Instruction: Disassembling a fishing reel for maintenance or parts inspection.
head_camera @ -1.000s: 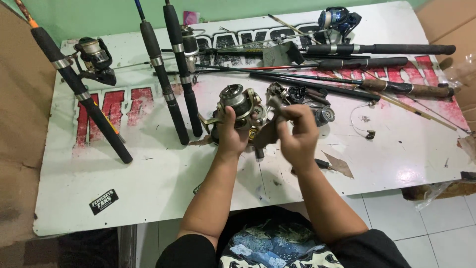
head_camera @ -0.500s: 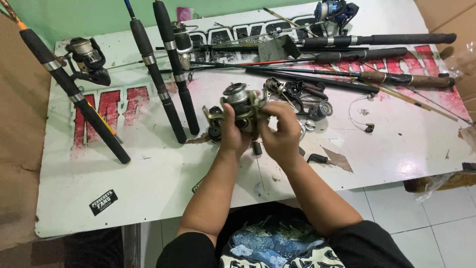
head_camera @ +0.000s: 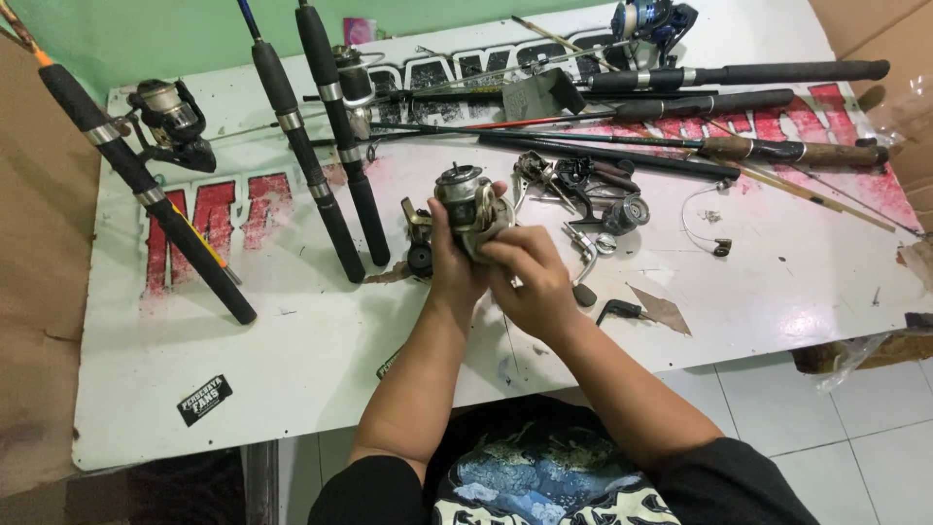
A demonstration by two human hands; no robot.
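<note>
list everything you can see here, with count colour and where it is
silver and dark metal spinning reel: 1, held above the table's middle in both hands
white table with red lettering: 1, fills most of the view
black-handled fishing rods with silver rings: 3, leaning across the table's left half
black and silver reel on a rod: 1, far left
long dark rods with black or brown grips: several, exact count unclear, lying along the far right
blue reel: 1, far edge
loose dark reel parts: a cluster, right of the held reel
small black sticker: 1, near left corner
white floor tiles: lower right
left hand: 1, grips the reel from below
right hand: 1, fingers on the reel's side
</note>
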